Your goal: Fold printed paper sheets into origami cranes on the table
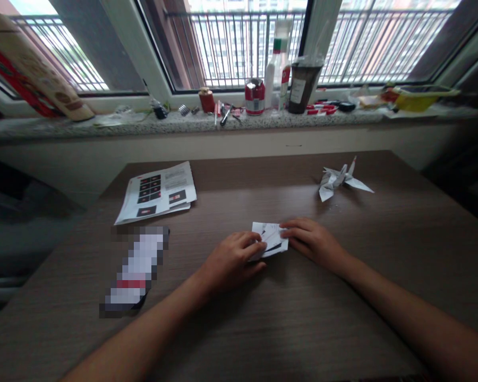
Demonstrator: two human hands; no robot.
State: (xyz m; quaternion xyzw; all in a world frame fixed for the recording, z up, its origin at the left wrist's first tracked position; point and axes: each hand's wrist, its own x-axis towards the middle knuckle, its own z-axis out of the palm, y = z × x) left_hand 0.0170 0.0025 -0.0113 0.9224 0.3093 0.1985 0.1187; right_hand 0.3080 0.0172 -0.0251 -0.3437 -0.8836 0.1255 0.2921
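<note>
A small piece of folded paper [271, 237], white with dark print, lies on the brown table in front of me. My left hand [239, 257] grips its left side, fingers bent over the top and thumb low at the near edge. At the right edge, my right hand [313, 239] has its fingertips pressed together on the paper's upper right corner; its thumb is mostly hidden. Farther back on the right stands a folded paper crane [336, 179] with its wings spread, touched by neither hand.
Printed sheets [159, 192] lie at the back left of the table [239, 196]. Nearer on the left is a phone [137, 270], blurred by pixels. Along the windowsill [131, 124] stand a red can [255, 96], a dark cup [300, 87], a bottle and small items.
</note>
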